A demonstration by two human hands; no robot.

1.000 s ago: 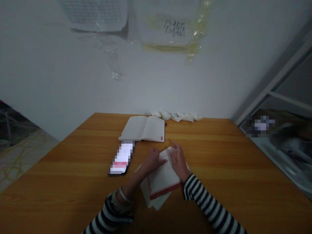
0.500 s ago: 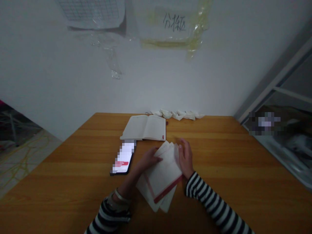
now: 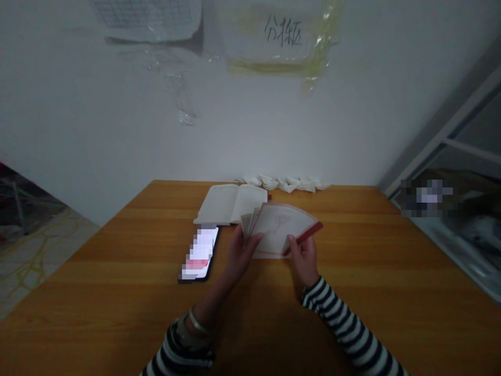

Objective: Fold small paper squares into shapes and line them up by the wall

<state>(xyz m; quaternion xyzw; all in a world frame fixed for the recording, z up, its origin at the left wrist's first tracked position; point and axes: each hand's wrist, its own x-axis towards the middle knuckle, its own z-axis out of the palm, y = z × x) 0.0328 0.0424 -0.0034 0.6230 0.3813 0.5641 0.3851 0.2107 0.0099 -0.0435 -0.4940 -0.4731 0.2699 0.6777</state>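
Several thin white papers with red edging (image 3: 278,224) are held up above the table, fanned at their left side. My left hand (image 3: 241,257) pinches them at the lower left, its thumb lying over the front. On the lower right, my right hand (image 3: 306,260) grips the same papers beside a broad red strip, with the thumb in front. The foremost paper is slightly bent. Whether they are loose sheets or envelopes I cannot tell. Behind the papers lies an open notebook (image 3: 219,203) with blank-looking pages.
A phone with a lit screen (image 3: 199,256) rests left of my hands on the wooden table (image 3: 371,271). Crumpled white tissues (image 3: 287,183) line the back edge against the wall. A handwritten paper sign (image 3: 284,31) is taped above. Shelving (image 3: 469,146) stands at the right.
Both hands have raised the papers and tilted them upright, away from my body. My right hand has gone from lying along their side to pinching the lower right corner.
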